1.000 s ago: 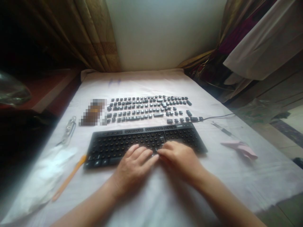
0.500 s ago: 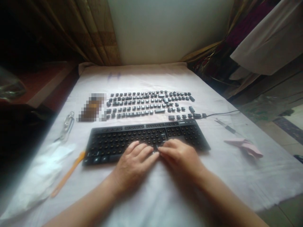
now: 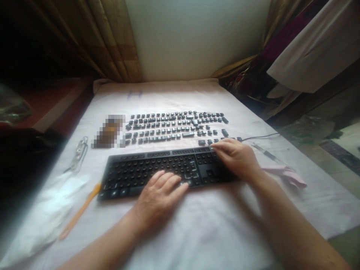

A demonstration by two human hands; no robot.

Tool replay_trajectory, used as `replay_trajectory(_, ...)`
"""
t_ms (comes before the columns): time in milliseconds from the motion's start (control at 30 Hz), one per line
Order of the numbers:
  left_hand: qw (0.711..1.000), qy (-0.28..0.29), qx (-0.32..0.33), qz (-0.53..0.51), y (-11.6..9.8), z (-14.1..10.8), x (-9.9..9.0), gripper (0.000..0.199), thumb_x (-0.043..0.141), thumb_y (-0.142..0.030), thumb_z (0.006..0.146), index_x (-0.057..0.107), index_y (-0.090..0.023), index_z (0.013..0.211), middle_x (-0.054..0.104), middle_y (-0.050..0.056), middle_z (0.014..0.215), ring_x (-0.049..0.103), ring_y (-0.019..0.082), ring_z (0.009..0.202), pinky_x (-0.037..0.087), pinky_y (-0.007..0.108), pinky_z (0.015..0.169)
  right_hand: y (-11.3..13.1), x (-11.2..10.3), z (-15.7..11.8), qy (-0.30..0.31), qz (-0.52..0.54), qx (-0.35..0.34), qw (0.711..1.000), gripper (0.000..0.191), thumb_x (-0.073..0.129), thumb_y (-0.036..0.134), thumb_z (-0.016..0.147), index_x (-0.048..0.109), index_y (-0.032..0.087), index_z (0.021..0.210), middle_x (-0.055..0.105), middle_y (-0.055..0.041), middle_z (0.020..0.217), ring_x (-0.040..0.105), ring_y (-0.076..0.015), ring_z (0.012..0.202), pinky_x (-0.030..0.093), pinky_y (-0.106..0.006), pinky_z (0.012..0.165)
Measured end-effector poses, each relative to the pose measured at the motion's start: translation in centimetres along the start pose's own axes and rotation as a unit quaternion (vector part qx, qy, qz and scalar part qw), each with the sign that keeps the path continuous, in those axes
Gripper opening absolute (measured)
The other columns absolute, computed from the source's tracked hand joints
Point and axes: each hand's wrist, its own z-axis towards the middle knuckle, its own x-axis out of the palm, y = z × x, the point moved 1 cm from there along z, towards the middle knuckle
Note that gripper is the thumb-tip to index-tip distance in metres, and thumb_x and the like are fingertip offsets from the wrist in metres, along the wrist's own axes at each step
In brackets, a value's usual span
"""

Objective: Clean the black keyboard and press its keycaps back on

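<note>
A black keyboard (image 3: 123, 176) lies on the cloth-covered table, with most of its keycaps off and bare key sockets showing. A few bottom-row keys at its front left corner are in place. My left hand (image 3: 161, 193) rests flat over the front middle of the keyboard, fingers stretched out. Above the keyboard's right rear edge is my right hand (image 3: 236, 155), thumb and fingers drawn together close to the loose keycaps. Whatever might be between those fingertips is too small to make out. Behind the keyboard, loose black keycaps (image 3: 188, 134) stand in several rows.
An orange-handled tool (image 3: 80, 213) and a white plastic bag (image 3: 56, 202) lie at left. Clear-framed glasses (image 3: 81, 152) sit near a pixelated brown item (image 3: 108, 133). On the right are a cable (image 3: 261, 136), a pen-like tool (image 3: 267, 153) and a pink cloth (image 3: 289, 175).
My right hand has left the spot beside my left thumb and moved right and away from me, to the keyboard's rear edge. My left hand has stayed on the keyboard.
</note>
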Motion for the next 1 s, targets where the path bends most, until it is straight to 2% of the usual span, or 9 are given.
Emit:
replay_trajectory(100,1.0,-0.007,0.006,0.001,0.0,0.0,0.0,0.035,0.054,-0.017,0.094,0.065,-0.026,0.126,0.067,0.006,0.12,0.056,0.022,0.114,0.038,0.043,0.109,-0.5,0.2,3.0,0.062,-0.103,0.016,0.993,0.02,0.062,0.03,0.09,0.08,0.027,0.1,0.075,-0.0051,0.104,0.069,-0.0222,0.091,0.05,-0.031,0.072)
replay_trajectory(167,1.0,-0.013,0.007,0.0,0.0,0.0,0.0,0.034,0.053,-0.017,0.095,0.065,-0.026,0.126,0.067,0.006,0.119,0.056,0.022,0.114,0.038,0.043,0.109,-0.4,0.5,4.7,0.116,-0.151,-0.001,0.982,0.022,0.065,0.032,0.089,0.079,0.029,0.106,0.074,-0.0048,0.109,0.067,-0.0226,0.096,0.049,-0.03,0.072)
replay_trajectory(233,1.0,-0.016,0.008,0.0,0.1,0.0,0.0,0.034,0.054,-0.017,0.094,0.065,-0.025,0.126,0.067,0.006,0.118,0.057,0.022,0.114,0.039,0.043,0.109,-0.1,0.8,6.0,0.161,-0.18,-0.026,0.97,0.025,0.068,0.035,0.087,0.078,0.03,0.109,0.073,-0.0044,0.111,0.066,-0.0227,0.1,0.047,-0.028,0.072)
replay_trajectory(333,1.0,-0.01,0.007,0.004,0.1,0.0,0.1,0.035,0.055,-0.017,0.094,0.065,-0.026,0.127,0.066,0.006,0.119,0.057,0.021,0.114,0.039,0.043,0.11,0.0,1.1,7.2,0.197,-0.193,-0.049,0.96,0.023,0.07,0.035,0.085,0.08,0.03,0.104,0.074,-0.0032,0.107,0.065,-0.0213,0.099,0.046,-0.027,0.072)
replay_trajectory(500,1.0,-0.006,0.01,-0.002,0.1,-0.1,0.2,0.036,0.054,-0.016,0.094,0.064,-0.025,0.127,0.066,0.006,0.12,0.057,0.022,0.115,0.039,0.044,0.11,0.0,1.8,7.8,0.233,-0.21,-0.071,0.947,0.021,0.065,0.032,0.087,0.08,0.028,0.102,0.075,-0.0031,0.106,0.065,-0.02,0.096,0.045,-0.026,0.073)
replay_trajectory(733,1.0,0.001,0.009,-0.001,0.1,0.0,0.1,0.041,0.054,-0.014,0.092,0.063,-0.027,0.13,0.066,0.006,0.12,0.057,0.022,0.115,0.04,0.044,0.109,0.9,2.2,7.9,0.255,-0.237,-0.078,0.934,0.029,0.049,0.023,0.094,0.077,0.019,0.103,0.075,-0.0104,0.105,0.066,-0.0212,0.093,0.044,-0.027,0.072)
replay_trajectory(900,1.0,-0.005,0.009,0.001,0.0,0.1,-0.1,0.042,0.053,-0.013,0.092,0.063,-0.027,0.13,0.067,0.006,0.119,0.057,0.022,0.114,0.04,0.043,0.108,1.1,2.2,7.9,0.242,-0.242,-0.06,0.937,0.026,0.056,0.028,0.092,0.075,0.025,0.108,0.075,-0.0059,0.109,0.067,-0.0198,0.092,0.044,-0.026,0.071)
replay_trajectory(1000,1.0,-0.01,0.007,0.007,0.0,0.0,0.0,0.04,0.052,-0.014,0.093,0.064,-0.027,0.129,0.066,0.006,0.119,0.056,0.022,0.114,0.039,0.043,0.109,1.2,2.0,8.1,0.221,-0.251,-0.047,0.941,0.028,0.056,0.031,0.092,0.073,0.027,0.114,0.076,-0.0061,0.105,0.067,-0.0202,0.088,0.043,-0.027,0.069)
